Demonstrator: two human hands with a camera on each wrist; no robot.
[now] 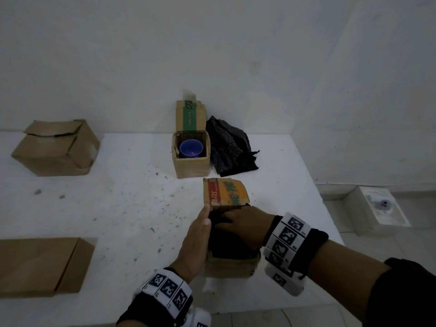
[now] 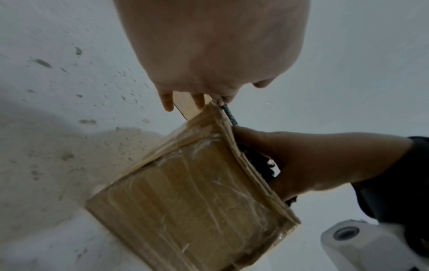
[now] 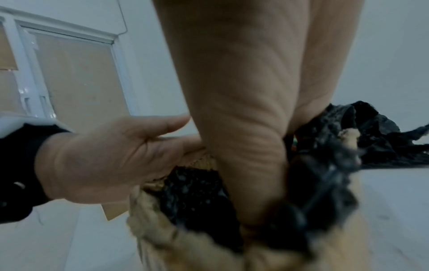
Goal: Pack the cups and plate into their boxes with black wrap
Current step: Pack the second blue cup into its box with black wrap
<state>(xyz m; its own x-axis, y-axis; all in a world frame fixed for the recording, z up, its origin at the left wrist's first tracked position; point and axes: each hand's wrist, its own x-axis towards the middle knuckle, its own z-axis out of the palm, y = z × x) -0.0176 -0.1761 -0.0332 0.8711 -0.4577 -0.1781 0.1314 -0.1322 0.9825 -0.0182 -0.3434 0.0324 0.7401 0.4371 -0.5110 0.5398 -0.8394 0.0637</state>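
Observation:
A small cardboard box (image 1: 232,265) stands at the table's front, its printed orange flap (image 1: 225,192) folded open away from me. Black wrap (image 1: 224,243) fills its mouth and hides whatever is inside. My left hand (image 1: 200,228) lies flat, fingers straight, against the box's left wall (image 2: 197,201). My right hand (image 1: 221,219) reaches in from the right, and its long straight fingers (image 3: 243,128) push down into the black wrap (image 3: 192,198). Behind, a blue cup (image 1: 191,148) sits unwrapped in a second open box (image 1: 192,166).
More black wrap (image 1: 230,149) lies crumpled to the right of the cup's box. A closed box (image 1: 56,148) stands at the back left and a flat box (image 1: 44,265) at the front left. The white speckled table (image 1: 118,208) ends just right of my right wrist.

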